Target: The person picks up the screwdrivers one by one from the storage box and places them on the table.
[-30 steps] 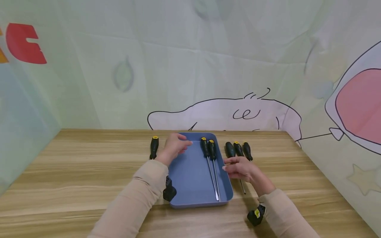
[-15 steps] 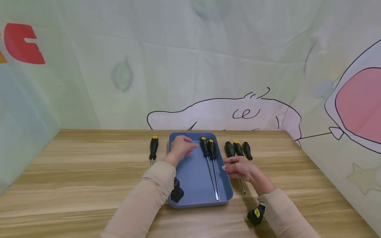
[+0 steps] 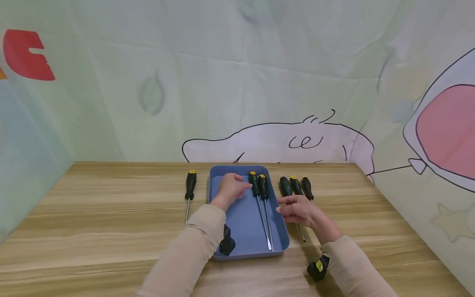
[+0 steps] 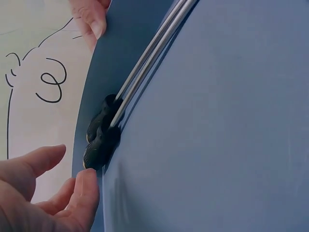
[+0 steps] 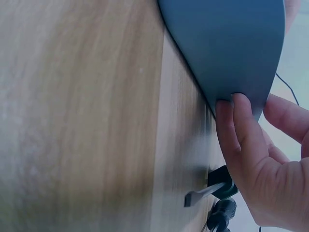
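Observation:
My left hand [image 3: 231, 189] hovers over the blue tray [image 3: 237, 247], thumb and fingers spread and holding nothing. Its fingertips are close to the black handles of two screwdrivers, a left one [image 3: 254, 183] and a right one [image 3: 264, 187], lying side by side in the tray. In the left wrist view, the nearer screwdriver [image 4: 100, 150] has its handle end just beyond my fingertips; whether they touch is unclear. My right hand [image 3: 298, 210] steadies the tray's right wall: the fingers press the outer side [image 5: 227, 58] and the thumb lies at the rim.
Another screwdriver [image 3: 191, 185] lies on the wooden table [image 3: 111, 214] left of the tray. Right of it are three more: a dark-ended one [image 3: 285, 186], a yellow-ended one [image 3: 296, 185] and a shorter-handled one [image 3: 307, 187], partly hidden by my right hand. A printed backdrop [image 3: 222, 82] stands behind.
My left hand has moved right across the tray toward the handles of the two screwdrivers inside it. More of the screwdriver at the left shows. My right hand has stayed at the tray wall.

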Motion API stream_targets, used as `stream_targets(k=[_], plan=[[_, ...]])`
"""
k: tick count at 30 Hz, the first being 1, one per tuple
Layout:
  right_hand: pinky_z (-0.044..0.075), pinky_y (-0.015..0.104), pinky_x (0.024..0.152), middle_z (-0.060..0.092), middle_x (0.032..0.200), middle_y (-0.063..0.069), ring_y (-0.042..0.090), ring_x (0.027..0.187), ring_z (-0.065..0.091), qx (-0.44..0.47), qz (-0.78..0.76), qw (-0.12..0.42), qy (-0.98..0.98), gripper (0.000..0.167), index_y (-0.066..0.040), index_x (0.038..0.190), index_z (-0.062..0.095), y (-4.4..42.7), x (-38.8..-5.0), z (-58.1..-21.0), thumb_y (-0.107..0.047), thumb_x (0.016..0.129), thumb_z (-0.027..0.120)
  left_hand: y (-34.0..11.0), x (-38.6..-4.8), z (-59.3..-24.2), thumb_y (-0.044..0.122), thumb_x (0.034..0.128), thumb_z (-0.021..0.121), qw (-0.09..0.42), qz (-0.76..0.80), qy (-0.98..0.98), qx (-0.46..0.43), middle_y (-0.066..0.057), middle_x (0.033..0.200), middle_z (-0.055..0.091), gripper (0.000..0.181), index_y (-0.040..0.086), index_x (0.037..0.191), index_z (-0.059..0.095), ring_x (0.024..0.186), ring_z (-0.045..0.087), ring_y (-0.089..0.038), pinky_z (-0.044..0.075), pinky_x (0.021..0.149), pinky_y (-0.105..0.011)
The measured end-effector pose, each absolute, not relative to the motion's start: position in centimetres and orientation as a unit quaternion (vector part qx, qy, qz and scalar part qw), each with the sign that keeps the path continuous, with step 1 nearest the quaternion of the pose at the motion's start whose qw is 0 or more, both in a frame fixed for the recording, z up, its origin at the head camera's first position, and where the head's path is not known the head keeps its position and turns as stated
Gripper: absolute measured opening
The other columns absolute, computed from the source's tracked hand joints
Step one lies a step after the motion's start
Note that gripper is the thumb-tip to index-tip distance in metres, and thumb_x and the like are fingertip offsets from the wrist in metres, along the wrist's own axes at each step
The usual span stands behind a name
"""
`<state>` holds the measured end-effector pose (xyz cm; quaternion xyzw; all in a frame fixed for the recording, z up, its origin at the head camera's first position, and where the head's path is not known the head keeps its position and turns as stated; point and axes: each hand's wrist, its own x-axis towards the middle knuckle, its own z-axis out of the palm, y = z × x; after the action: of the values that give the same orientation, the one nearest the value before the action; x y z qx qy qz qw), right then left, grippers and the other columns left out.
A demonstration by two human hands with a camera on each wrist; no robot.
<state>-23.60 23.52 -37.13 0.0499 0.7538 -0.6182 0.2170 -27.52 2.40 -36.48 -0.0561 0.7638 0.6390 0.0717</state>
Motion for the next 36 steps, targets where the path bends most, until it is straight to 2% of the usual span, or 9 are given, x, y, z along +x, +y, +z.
stream_targets(k=[3, 9, 13, 22, 25, 29, 32, 36], plan=[[0.054, 0.036, 0.076, 0.062, 0.096, 0.012, 0.015, 0.079, 0.062, 0.046, -0.617, 0.218, 0.754, 0.05, 0.013, 0.132, 0.039, 23.5, -23.6, -37.1, 0.002, 0.086, 0.058, 2.8, -27.6, -36.9, 0.004, 0.0784, 0.069, 0.065, 0.633, 0.77, -0.055, -0.02, 0.104, 0.059, 0.039, -0.008, 0.113, 0.055, 0.078, 0.058, -0.021, 0.054, 0.069, -0.033], [0.054, 0.036, 0.075, 0.064, 0.091, 0.01, 0.016, 0.077, 0.062, 0.051, -0.625, 0.217, 0.748, 0.048, 0.013, 0.13, 0.041, 23.6, -23.8, -37.0, 0.003, 0.086, 0.058, 3.5, -27.5, -36.6, 0.003, 0.0785, 0.07, 0.066, 0.626, 0.776, -0.05, -0.021, 0.107, 0.056, 0.039, -0.009, 0.112, 0.054, 0.074, 0.055, -0.02, 0.054, 0.071, -0.036], [0.054, 0.035, 0.073, 0.065, 0.086, 0.008, 0.015, 0.075, 0.062, 0.05, -0.637, 0.222, 0.737, 0.046, 0.014, 0.127, 0.042, 23.6, -23.7, -36.9, 0.004, 0.085, 0.058, 4.0, -27.5, -36.7, 0.003, 0.0786, 0.069, 0.071, 0.62, 0.779, -0.053, -0.021, 0.107, 0.055, 0.039, -0.009, 0.112, 0.053, 0.068, 0.052, -0.018, 0.054, 0.068, -0.035], [0.054, 0.034, 0.071, 0.064, 0.085, 0.008, 0.015, 0.075, 0.062, 0.044, -0.643, 0.224, 0.731, 0.045, 0.016, 0.126, 0.042, 23.5, -23.7, -37.2, 0.006, 0.085, 0.057, 4.7, -27.9, -37.7, 0.004, 0.0795, 0.07, 0.064, 0.624, 0.778, -0.048, -0.027, 0.116, 0.05, 0.047, -0.012, 0.117, 0.047, 0.082, 0.062, -0.033, 0.055, 0.065, -0.034], [0.054, 0.033, 0.071, 0.064, 0.086, 0.008, 0.015, 0.076, 0.062, 0.036, -0.649, 0.23, 0.725, 0.046, 0.017, 0.126, 0.041, 23.3, -23.7, -37.4, 0.006, 0.085, 0.057, 4.9, -28.0, -38.0, 0.009, 0.0789, 0.072, 0.051, 0.591, 0.804, -0.051, -0.026, 0.111, 0.054, 0.047, -0.011, 0.115, 0.049, 0.065, 0.062, -0.028, 0.053, 0.058, -0.031], [0.054, 0.033, 0.071, 0.064, 0.087, 0.008, 0.016, 0.076, 0.062, 0.042, -0.649, 0.226, 0.725, 0.045, 0.016, 0.126, 0.042, 23.3, -23.7, -37.4, 0.006, 0.085, 0.057, 5.2, -28.2, -38.2, 0.014, 0.0767, 0.075, 0.029, 0.556, 0.829, -0.05, -0.022, 0.094, 0.06, 0.043, -0.01, 0.106, 0.054, 0.045, 0.05, -0.014, 0.047, 0.048, -0.026], [0.054, 0.033, 0.071, 0.063, 0.088, 0.008, 0.015, 0.076, 0.062, 0.042, -0.644, 0.225, 0.73, 0.046, 0.015, 0.128, 0.041, 23.4, -23.8, -37.4, 0.005, 0.085, 0.057, 5.5, -28.4, -38.3, 0.017, 0.0756, 0.076, 0.011, 0.54, 0.84, -0.05, -0.018, 0.083, 0.061, 0.039, -0.008, 0.098, 0.057, 0.043, 0.047, -0.011, 0.045, 0.046, -0.024], [0.054, 0.033, 0.072, 0.063, 0.089, 0.009, 0.015, 0.077, 0.062, 0.039, -0.644, 0.226, 0.73, 0.048, 0.016, 0.128, 0.039, 23.8, -23.8, -37.3, 0.005, 0.086, 0.057, 6.2, -28.4, -38.5, 0.024, 0.0745, 0.077, -0.026, 0.498, 0.866, -0.038, -0.016, 0.073, 0.062, 0.036, -0.006, 0.086, 0.061, 0.05, 0.055, -0.02, 0.046, 0.049, -0.027]])
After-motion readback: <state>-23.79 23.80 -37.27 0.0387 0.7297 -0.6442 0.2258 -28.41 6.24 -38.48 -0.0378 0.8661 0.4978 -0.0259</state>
